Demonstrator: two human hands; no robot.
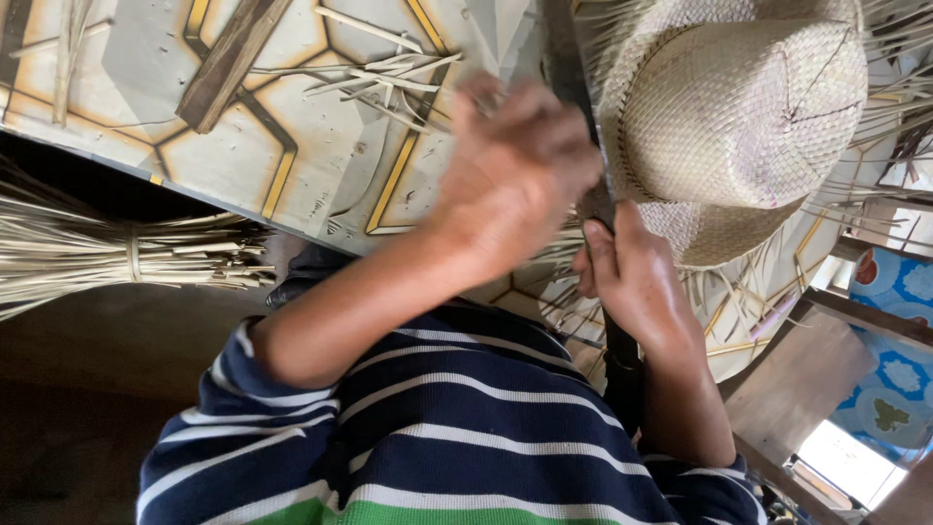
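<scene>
The right hand (637, 287) closes its grip on a dark bar (567, 58), fingers curled round it just where it meets the brim of a straw hat (739, 117). The left hand (515, 175) is blurred with motion. Its fingers look bent over the same bar, but whether its grip has hold of anything cannot be told.

The hat lies at 2 o'clock from the hands, crown toward the camera, on a patterned floor (321, 165). The bar runs from 12 o'clock down along the hat's left edge and passes under both hands.

Judging by the weave, the hat is far along. The crown is closed and tight, and the brim is woven for most of its width. What is left seems to be the edge, where loose strands (904, 97) stick out all around the rim, uncut and not tucked in.

Both arms come in from 6 o'clock out of striped sleeves. The left forearm crosses up toward 1 o'clock with the wrist bent and the back of the hand to the camera. The right forearm rises steeply, with the hand just below and right of the left one, the two nearly touching.

A tied straw bundle (117, 258) lies at 9 o'clock, well apart. A wooden slat (233, 58) and scraps (379, 78) lie at 11 o'clock.
</scene>
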